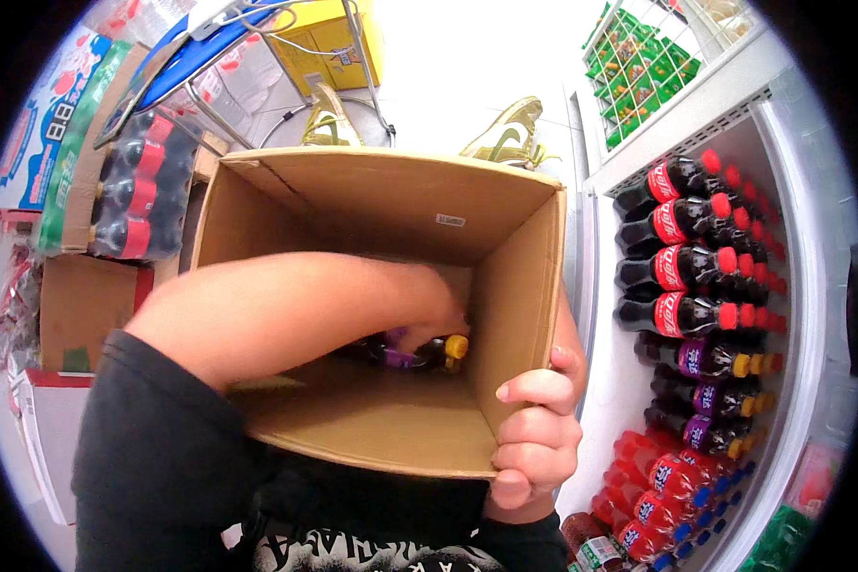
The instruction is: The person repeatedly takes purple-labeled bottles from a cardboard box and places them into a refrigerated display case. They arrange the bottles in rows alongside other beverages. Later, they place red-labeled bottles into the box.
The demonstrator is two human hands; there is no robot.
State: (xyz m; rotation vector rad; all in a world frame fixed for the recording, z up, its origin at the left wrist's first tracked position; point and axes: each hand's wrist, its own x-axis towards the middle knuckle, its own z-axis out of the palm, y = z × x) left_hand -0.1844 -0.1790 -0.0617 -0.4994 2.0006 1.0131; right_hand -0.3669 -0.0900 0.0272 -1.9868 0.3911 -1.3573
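Note:
A deep brown cardboard box (519,279) stands open in front of my torso. My left arm reaches down into it from the left. Near the bottom, my left hand (432,304) curls over a dark drink bottle (400,360) with a purple label and a yellow cap. The hand is slightly blurred, and my forearm hides much of the box's inside. On the box's right side, my right hand (540,425) grips the wall near its front corner, fingers wrapped over the rim.
An open cooler (595,286) on the right holds rows of cola bottles (676,268), purple-labelled bottles (704,397) and red drinks (647,493). Shrink-wrapped cola (139,196) and cartons (86,307) are stacked left. A metal-framed blue stool (200,64) stands beyond, near my shoes (504,136).

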